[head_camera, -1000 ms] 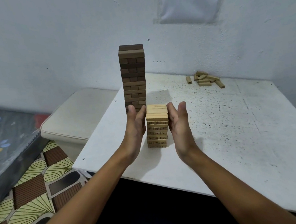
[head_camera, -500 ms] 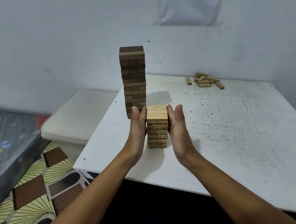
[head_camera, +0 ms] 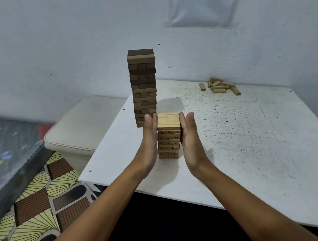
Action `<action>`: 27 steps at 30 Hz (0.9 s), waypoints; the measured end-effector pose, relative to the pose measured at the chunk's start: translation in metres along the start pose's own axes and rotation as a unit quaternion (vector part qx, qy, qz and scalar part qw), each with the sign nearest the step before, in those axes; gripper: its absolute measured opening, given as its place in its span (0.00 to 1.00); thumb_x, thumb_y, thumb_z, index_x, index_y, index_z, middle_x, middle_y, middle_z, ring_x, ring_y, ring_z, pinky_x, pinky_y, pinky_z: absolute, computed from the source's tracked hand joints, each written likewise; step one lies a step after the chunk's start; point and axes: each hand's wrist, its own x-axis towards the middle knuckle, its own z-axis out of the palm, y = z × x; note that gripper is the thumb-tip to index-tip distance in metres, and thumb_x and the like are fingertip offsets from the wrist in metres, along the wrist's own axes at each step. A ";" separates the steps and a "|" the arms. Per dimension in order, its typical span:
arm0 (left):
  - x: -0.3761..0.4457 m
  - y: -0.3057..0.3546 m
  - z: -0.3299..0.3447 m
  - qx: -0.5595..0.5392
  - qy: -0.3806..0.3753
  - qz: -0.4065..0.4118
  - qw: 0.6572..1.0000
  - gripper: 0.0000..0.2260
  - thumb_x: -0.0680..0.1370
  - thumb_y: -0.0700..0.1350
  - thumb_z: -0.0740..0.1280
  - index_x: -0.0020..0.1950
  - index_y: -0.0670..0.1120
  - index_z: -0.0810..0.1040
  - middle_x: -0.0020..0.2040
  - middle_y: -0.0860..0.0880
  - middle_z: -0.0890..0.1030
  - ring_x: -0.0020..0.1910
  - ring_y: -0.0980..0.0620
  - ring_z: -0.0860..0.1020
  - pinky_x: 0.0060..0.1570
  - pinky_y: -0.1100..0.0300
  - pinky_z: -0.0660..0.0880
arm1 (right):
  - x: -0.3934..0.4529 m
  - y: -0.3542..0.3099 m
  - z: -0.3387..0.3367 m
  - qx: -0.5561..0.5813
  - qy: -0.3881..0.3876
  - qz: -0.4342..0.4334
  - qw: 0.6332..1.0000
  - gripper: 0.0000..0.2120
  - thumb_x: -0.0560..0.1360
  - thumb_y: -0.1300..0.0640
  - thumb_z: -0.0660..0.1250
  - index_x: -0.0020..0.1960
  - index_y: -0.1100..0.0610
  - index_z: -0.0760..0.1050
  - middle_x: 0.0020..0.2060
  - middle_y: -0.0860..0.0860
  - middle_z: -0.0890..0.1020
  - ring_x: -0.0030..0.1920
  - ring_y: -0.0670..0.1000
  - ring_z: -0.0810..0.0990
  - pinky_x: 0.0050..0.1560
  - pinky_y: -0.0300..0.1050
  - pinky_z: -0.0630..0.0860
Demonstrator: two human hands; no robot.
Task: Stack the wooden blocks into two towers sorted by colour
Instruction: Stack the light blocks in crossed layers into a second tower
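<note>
Both flat palms are closing in on the short light-coloured wooden block tower (head_camera: 169, 135): a second ago the left hand (head_camera: 150, 140) and right hand (head_camera: 190, 136) were standing slightly apart from its sides, and now they are pressing against it, straight fingers squaring the layers

A single wide-angle view from a head-worn camera looks forward and down over both forearms, close above the near edge of a white table (head_camera: 254, 150), toward the wall behind.
</note>
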 end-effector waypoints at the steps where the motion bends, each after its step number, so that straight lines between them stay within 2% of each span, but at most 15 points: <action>1: 0.000 0.000 0.000 0.000 0.000 0.000 1.000 0.36 0.76 0.68 0.40 0.78 0.51 0.62 0.72 0.54 0.72 0.72 0.58 0.68 0.76 0.50 0.58 | 0.000 0.001 0.000 -0.003 0.002 -0.001 1.000 0.24 0.82 0.43 0.40 0.44 0.44 0.74 0.36 0.35 0.82 0.41 0.32 0.81 0.37 0.24 0.72; 9: 0.000 -0.002 -0.001 0.002 -0.004 0.012 1.000 0.35 0.78 0.67 0.40 0.77 0.51 0.63 0.72 0.53 0.73 0.72 0.56 0.68 0.76 0.48 0.58 | 0.001 0.002 -0.001 -0.013 0.002 -0.003 1.000 0.23 0.80 0.41 0.42 0.45 0.44 0.75 0.38 0.37 0.83 0.42 0.33 0.82 0.38 0.25 0.73; 18: 0.001 -0.002 -0.002 -0.005 -0.005 0.011 1.000 0.34 0.77 0.67 0.40 0.75 0.51 0.66 0.69 0.53 0.76 0.71 0.56 0.71 0.75 0.49 0.60 | 0.003 0.007 -0.001 -0.005 0.008 0.006 1.000 0.24 0.82 0.43 0.40 0.43 0.45 0.73 0.34 0.35 0.82 0.39 0.33 0.81 0.35 0.25 0.73; 20: 0.003 -0.005 -0.005 0.000 -0.004 0.001 1.000 0.37 0.76 0.71 0.42 0.77 0.51 0.64 0.72 0.53 0.73 0.72 0.56 0.68 0.76 0.49 0.58 | 0.004 0.009 -0.003 0.002 0.009 0.001 1.000 0.24 0.83 0.44 0.40 0.43 0.46 0.73 0.32 0.35 0.82 0.38 0.33 0.81 0.35 0.25 0.73; 22: 0.005 -0.010 -0.012 0.006 0.010 -0.023 1.000 0.44 0.71 0.76 0.45 0.80 0.51 0.57 0.76 0.54 0.67 0.75 0.57 0.63 0.77 0.49 0.54 | 0.003 0.007 -0.004 0.010 0.011 -0.007 1.000 0.24 0.84 0.47 0.39 0.43 0.46 0.72 0.30 0.34 0.81 0.36 0.30 0.80 0.34 0.23 0.72; 24: 0.007 -0.016 -0.022 0.022 0.017 -0.033 0.999 0.46 0.69 0.77 0.47 0.81 0.52 0.53 0.77 0.56 0.64 0.76 0.60 0.61 0.78 0.49 0.53 | 0.002 0.006 -0.007 0.013 0.017 -0.016 1.000 0.23 0.84 0.49 0.38 0.44 0.46 0.70 0.29 0.32 0.80 0.35 0.28 0.78 0.34 0.22 0.70; 25: 0.007 -0.019 -0.027 0.033 0.015 -0.032 0.999 0.45 0.70 0.76 0.48 0.80 0.52 0.54 0.77 0.56 0.65 0.75 0.59 0.62 0.78 0.49 0.54 | 0.002 0.008 -0.011 0.016 0.020 -0.019 0.999 0.21 0.85 0.50 0.39 0.46 0.45 0.70 0.33 0.31 0.81 0.38 0.27 0.78 0.38 0.21 0.71; 26: 0.007 -0.021 -0.033 0.041 0.013 -0.034 0.998 0.43 0.71 0.74 0.51 0.80 0.51 0.55 0.76 0.55 0.67 0.75 0.58 0.64 0.77 0.48 0.55 | 0.004 0.012 -0.016 0.015 0.026 -0.021 0.999 0.20 0.85 0.50 0.41 0.52 0.46 0.72 0.42 0.32 0.82 0.45 0.27 0.78 0.46 0.21 0.71; 27: 0.006 -0.023 -0.039 0.050 0.011 -0.037 0.998 0.42 0.71 0.70 0.55 0.80 0.50 0.57 0.75 0.54 0.69 0.74 0.56 0.66 0.77 0.47 0.58 | 0.005 0.017 -0.021 0.007 0.034 -0.019 0.999 0.19 0.85 0.50 0.42 0.61 0.48 0.72 0.55 0.35 0.81 0.56 0.30 0.76 0.59 0.25 0.69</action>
